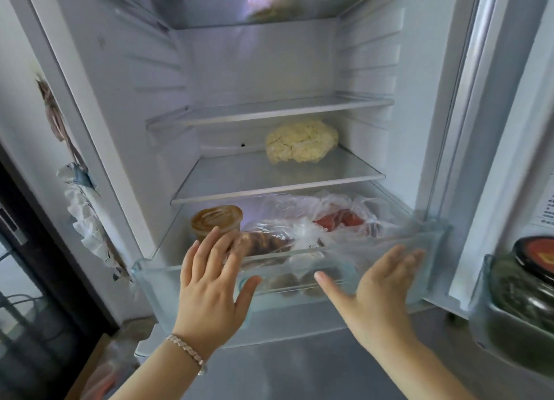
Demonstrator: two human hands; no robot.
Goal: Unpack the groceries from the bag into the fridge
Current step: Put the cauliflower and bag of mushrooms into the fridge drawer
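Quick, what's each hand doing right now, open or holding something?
Left hand: open, fingers straight, at the drawer front, holding nothing.
Right hand: open, fingers straight, holding nothing.

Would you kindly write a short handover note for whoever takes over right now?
Left hand: open, at the front of the clear plastic fridge drawer, holding nothing.
Right hand: same.
Pale cauliflower lies on the glass shelf above. Brown-lidded round tub and clear plastic food bags sit in the pulled-out drawer.
Left: probably push drawer in; any further groceries are out of view.
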